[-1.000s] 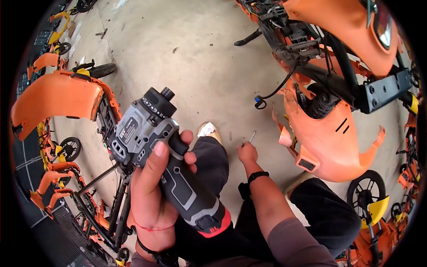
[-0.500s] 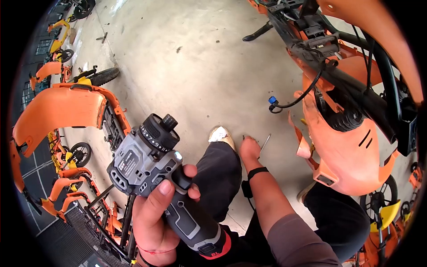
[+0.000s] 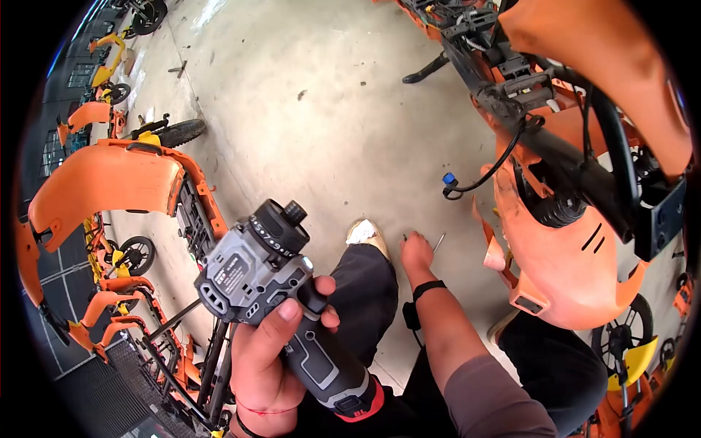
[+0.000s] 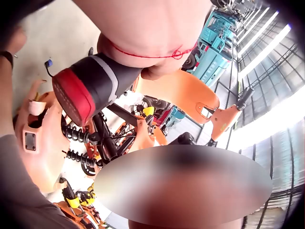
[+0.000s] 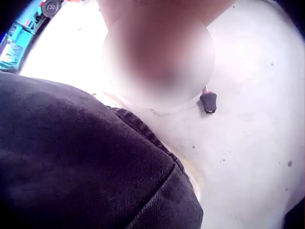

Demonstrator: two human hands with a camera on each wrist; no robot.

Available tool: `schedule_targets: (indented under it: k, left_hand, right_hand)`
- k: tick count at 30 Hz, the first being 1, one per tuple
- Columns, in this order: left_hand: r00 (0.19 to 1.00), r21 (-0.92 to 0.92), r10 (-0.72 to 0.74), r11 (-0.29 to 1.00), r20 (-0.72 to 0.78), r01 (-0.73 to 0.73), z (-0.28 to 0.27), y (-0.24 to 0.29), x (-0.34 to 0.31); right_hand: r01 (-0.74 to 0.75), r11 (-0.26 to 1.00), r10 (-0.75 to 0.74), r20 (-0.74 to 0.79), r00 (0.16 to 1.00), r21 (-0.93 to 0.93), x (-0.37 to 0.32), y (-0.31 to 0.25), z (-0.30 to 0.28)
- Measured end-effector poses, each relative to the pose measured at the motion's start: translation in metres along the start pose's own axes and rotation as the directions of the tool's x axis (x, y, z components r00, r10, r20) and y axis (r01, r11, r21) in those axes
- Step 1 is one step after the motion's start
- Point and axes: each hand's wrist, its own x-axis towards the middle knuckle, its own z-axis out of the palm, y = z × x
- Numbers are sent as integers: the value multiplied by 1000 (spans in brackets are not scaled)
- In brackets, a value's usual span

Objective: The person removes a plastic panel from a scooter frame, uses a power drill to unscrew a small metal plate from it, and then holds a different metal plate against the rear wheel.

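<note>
My left hand (image 3: 266, 361) grips a grey and black cordless drill (image 3: 321, 365) with a red battery base, its finger near the trigger. The drill's chuck (image 3: 294, 212) points away and holds no bit, and its small work light is lit. Down at the floor, my right hand (image 3: 418, 255) has its fingertips together on a short, thin driver bit (image 3: 405, 236), partly covered by them. Just right of that hand lies a screwdriver (image 3: 439, 241); its dark handle (image 5: 208, 102) shows in the right wrist view, where the hand itself is blurred.
Orange scooter body panels (image 3: 562, 263) and a black frame stand close on the right, with a loose cable (image 3: 475, 190) hanging out. Another orange scooter (image 3: 109, 175) is near on the left. My shoe (image 3: 365, 232) is beside my right hand.
My right hand has shifted left from beside the screwdriver to the driver bit on the floor. The left hand keeps the drill raised; the view has shifted a little.
</note>
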Motion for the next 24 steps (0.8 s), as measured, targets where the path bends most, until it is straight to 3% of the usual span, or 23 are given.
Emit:
schedule_targets:
  k: [5, 9, 11, 14, 18, 20, 21, 23, 24]
  left_hand:
    - [1000, 10, 20, 1000, -1, -20, 1, -1, 0]
    - [999, 34, -33, 999, 8, 32, -1, 0, -3]
    - [996, 11, -25, 1000, 85, 24, -2, 0, -5]
    - [969, 6, -59, 998, 240, 59, 2, 1, -13]
    - [854, 26, 34, 998, 519, -56, 1, -13, -21]
    - [762, 17, 50, 997, 646, -80, 4, -17, -24]
    - [717, 10, 49, 997, 695, -78, 7, -19, -27]
    - [670, 26, 42, 996, 741, -91, 9, -24, -34]
    - [594, 7, 24, 999, 804, -49, 11, -26, -37]
  right_hand:
    - [-23, 998, 22, -15, 1000, -50, 14, 5, 18]
    - [-13, 998, 11, 30, 999, 57, -15, -9, -33]
    - [168, 892, -169, -36, 985, 420, -30, 0, -43]
    - [172, 643, -276, 16, 961, 747, -58, 0, -79]
    - [355, 574, -381, -143, 913, 737, -124, -8, -173]
    - [346, 394, -397, -182, 900, 852, -159, -4, -222]
    - [379, 389, -402, -215, 890, 840, -177, -4, -250]
    - [617, 375, -384, -490, 783, 692, -220, 0, -306]
    - [638, 374, -380, -516, 767, 673, -242, 0, -336]
